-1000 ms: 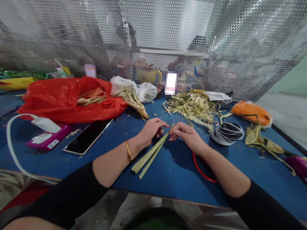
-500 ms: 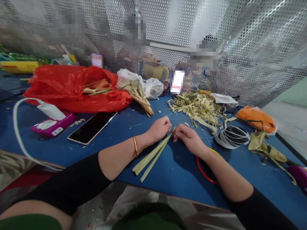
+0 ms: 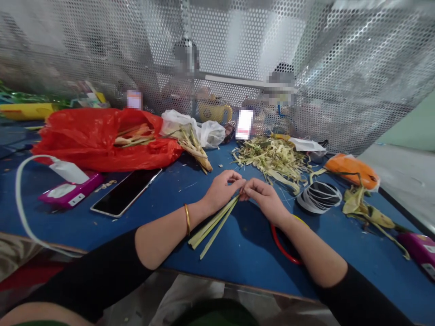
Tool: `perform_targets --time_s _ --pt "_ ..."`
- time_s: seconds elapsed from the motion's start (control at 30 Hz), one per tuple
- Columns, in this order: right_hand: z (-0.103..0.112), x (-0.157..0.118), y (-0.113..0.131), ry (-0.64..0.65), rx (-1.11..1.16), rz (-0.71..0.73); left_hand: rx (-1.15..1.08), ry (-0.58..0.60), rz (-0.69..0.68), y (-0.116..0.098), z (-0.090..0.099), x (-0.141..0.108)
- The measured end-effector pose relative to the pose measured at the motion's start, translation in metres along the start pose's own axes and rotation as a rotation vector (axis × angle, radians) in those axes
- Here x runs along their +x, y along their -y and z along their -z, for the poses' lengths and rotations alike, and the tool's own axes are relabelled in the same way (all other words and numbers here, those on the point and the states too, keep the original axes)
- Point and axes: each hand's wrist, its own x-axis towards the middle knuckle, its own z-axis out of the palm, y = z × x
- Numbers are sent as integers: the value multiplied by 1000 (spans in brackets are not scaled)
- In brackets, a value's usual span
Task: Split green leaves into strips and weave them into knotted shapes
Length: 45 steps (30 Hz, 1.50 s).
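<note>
Several pale green leaf strips (image 3: 213, 225) lie fanned on the blue table, their narrow ends meeting at my fingertips. My right hand (image 3: 262, 195) is closed in a pinch on those narrow ends. Close against it, my left hand (image 3: 224, 189) has thumb and fingers brought together at the same spot; what lies between them is hidden. A gold bangle (image 3: 187, 219) circles my left wrist. Under my right forearm sits a red and yellow ring (image 3: 281, 248), partly covered. Right of my right hand stands a spool of white cord (image 3: 319, 198).
Behind my hands lies a heap of shredded leaf scraps (image 3: 272, 158). To the left are a red plastic bag (image 3: 78, 136), a bundle of dry stalks (image 3: 195, 147), a phone (image 3: 125, 192) and a purple power strip (image 3: 71, 192). A perforated metal screen (image 3: 234, 40) closes off the back.
My hands have come together, the left thumb now reaching my right fingers at the strips' narrow ends. The camera view has shifted slightly; the strips lie nearly as before.
</note>
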Motion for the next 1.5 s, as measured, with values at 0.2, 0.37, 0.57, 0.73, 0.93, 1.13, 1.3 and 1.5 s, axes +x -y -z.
perform_targets --time_s 0.2,0.37,0.57,0.73,0.93,1.13,1.3,1.5 --pt "8 -2 2 -156 98 77 -466 511 572 -12 3 -9" --pt "8 -4 7 -142 195 127 -530 519 611 -24 10 -5" --pt "6 -7 13 -207 66 279 -580 472 697 -40 13 3" --pt "7 -14 20 -301 -185 405 -628 442 704 -45 19 11" --pt "6 -19 16 -215 -328 464 -488 339 521 -48 7 14" --pt "8 -40 26 -178 -580 317 -301 238 391 -51 -9 14" --pt "21 -86 36 -154 -1190 -107 -116 91 255 -60 -3 32" --pt "26 -104 29 -24 -1353 -284 -24 -71 147 -65 2 63"
